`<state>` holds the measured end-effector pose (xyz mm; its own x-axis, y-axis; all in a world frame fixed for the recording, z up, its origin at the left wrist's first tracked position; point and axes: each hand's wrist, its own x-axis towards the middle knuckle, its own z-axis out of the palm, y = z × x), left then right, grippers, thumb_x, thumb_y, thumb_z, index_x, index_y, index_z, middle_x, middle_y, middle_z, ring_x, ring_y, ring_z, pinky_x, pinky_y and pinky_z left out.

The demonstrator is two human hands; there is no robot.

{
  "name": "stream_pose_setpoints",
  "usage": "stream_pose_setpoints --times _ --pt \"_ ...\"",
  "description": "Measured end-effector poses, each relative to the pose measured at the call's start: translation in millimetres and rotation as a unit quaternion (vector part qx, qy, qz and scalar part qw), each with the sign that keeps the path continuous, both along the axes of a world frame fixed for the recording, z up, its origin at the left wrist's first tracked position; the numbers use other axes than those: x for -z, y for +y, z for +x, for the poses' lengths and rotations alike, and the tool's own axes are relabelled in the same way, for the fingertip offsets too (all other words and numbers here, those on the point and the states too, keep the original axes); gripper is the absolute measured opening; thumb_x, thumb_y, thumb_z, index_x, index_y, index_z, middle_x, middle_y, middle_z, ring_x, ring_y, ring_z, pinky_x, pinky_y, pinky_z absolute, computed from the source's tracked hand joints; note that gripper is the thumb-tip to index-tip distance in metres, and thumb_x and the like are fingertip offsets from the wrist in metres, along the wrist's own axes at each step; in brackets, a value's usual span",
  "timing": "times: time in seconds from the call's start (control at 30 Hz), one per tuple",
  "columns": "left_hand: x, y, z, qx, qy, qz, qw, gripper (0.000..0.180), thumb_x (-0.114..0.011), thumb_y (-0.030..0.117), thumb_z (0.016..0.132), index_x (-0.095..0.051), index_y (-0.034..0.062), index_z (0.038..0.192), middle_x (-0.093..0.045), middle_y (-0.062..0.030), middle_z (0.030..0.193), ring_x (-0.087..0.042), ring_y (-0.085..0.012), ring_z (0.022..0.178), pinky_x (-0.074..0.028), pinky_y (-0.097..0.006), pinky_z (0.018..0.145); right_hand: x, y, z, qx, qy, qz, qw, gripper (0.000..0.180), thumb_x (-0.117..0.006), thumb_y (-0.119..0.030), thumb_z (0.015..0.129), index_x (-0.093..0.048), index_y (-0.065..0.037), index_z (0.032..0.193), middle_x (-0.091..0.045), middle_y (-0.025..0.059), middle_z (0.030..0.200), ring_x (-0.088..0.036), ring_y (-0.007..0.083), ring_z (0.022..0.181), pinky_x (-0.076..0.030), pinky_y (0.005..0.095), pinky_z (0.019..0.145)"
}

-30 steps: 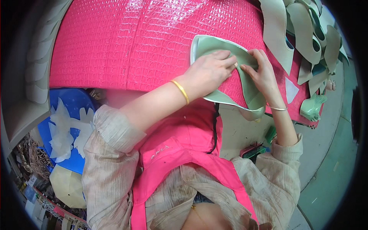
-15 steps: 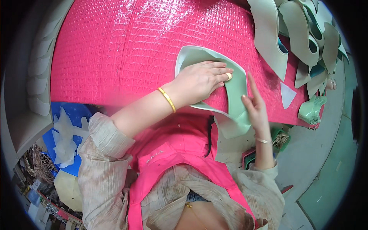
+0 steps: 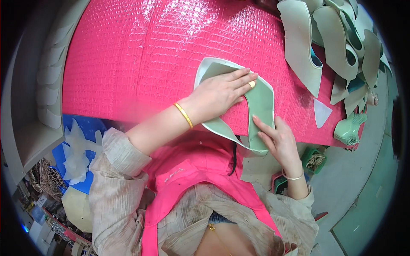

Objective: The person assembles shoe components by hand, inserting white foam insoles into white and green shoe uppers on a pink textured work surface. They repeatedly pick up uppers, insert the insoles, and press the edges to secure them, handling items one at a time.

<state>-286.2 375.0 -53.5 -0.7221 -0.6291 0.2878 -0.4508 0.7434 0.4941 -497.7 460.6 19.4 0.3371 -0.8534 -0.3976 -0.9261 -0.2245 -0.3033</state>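
Note:
A pale green, U-shaped shoe upper [image 3: 262,100] with a white edge lies on the pink table, and its near end hangs slightly past the front edge. My left hand [image 3: 220,93] rests flat across the upper's far bend, fingers stretched out together, a ring on one finger. My right hand [image 3: 279,143] touches the right-hand arm of the upper near the table's front edge. Its fingers are spread, with the fingertips on the green surface and nothing gripped between them.
Several similar uppers [image 3: 300,47] are heaped at the far right of the pink table [image 3: 128,64]. A white triangular scrap [image 3: 321,112] and stacked green moulded pieces [image 3: 348,129] lie near the right edge. White pieces line a grey shelf [image 3: 40,143] at left, above a blue container [image 3: 80,187].
My right hand has moved from beside the upper's right edge onto its near right part. The upper now lies flatter there. My left hand has stayed on the upper with little movement.

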Motion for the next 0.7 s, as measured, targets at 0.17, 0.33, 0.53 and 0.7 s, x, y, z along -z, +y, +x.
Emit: stream_pose_setpoints --times 0.17,0.33,0.53,0.7 --pt "-2.7 7.9 4.5 -0.009 0.020 0.007 1.000 0.045 -0.057 0.016 0.081 -0.047 0.0017 0.122 -0.043 -0.0072 0.132 -0.038 -0.0224 0.124 -0.035 -0.034 0.101 9.3 -20.5 8.2 -0.097 -0.091 -0.138 0.982 0.050 -0.060 -0.024 0.078 -0.049 -0.015 0.126 -0.044 0.0134 0.126 -0.041 0.0279 0.119 -0.029 0.0462 0.099" --pt "0.1 -2.6 32.4 -0.106 -0.040 0.010 0.994 0.041 -0.055 0.021 0.083 -0.049 0.0153 0.123 -0.043 -0.0031 0.133 -0.039 -0.0216 0.124 -0.032 -0.041 0.102 24.4 -46.7 8.7 -0.132 0.010 -0.041 0.990 0.061 -0.046 -0.039 0.084 -0.031 -0.015 0.138 -0.025 0.0077 0.144 -0.022 0.0256 0.133 -0.011 0.0456 0.108" --pt "-1.2 -47.2 19.0 -0.290 -0.015 -0.133 0.948 0.031 -0.050 0.018 0.085 -0.054 0.0149 0.116 -0.047 -0.0080 0.127 -0.043 -0.0251 0.118 -0.030 -0.045 0.098 46.9 -92.3 25.8 -0.082 -0.025 -0.203 0.975 0.053 -0.054 -0.025 0.083 -0.038 -0.018 0.134 -0.036 0.0083 0.137 -0.030 0.0240 0.129 -0.021 0.0465 0.105" --pt "-57.3 27.9 -22.0 -0.143 0.158 -0.058 0.975 0.031 -0.056 0.028 0.083 -0.058 -0.0012 0.074 -0.057 -0.0134 0.070 -0.054 -0.0278 0.063 -0.042 -0.041 0.055 24.0 -112.0 23.2 0.034 -0.268 -0.022 0.963 0.048 -0.060 -0.007 0.078 -0.051 -0.012 0.125 -0.052 0.0085 0.084 -0.051 0.0128 0.072 -0.043 0.0265 0.067"
